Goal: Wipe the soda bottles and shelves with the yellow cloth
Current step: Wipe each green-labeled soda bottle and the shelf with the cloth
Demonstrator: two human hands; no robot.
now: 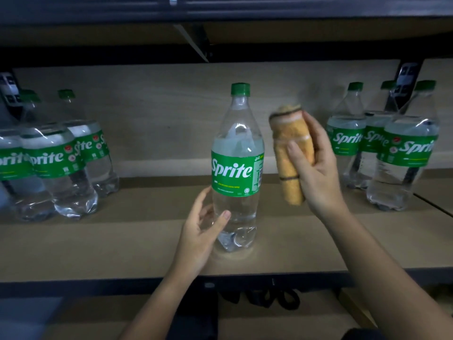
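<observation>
A clear Sprite bottle [236, 168] with a green cap and green label stands upright in the middle of the wooden shelf [147, 244]. My left hand [203, 231] is at its lower left side, fingers relaxed, thumb touching the clear body below the label. My right hand [316, 165] grips a folded yellow cloth [291, 153] held upright just right of the bottle, apart from it. The cloth looks slightly blurred.
Three Sprite bottles [56, 165] stand grouped at the left of the shelf, and three more Sprite bottles [402, 148] at the right. A dark upper shelf [220, 11] with a bracket hangs overhead. Dark objects lie on the lower shelf [269, 300].
</observation>
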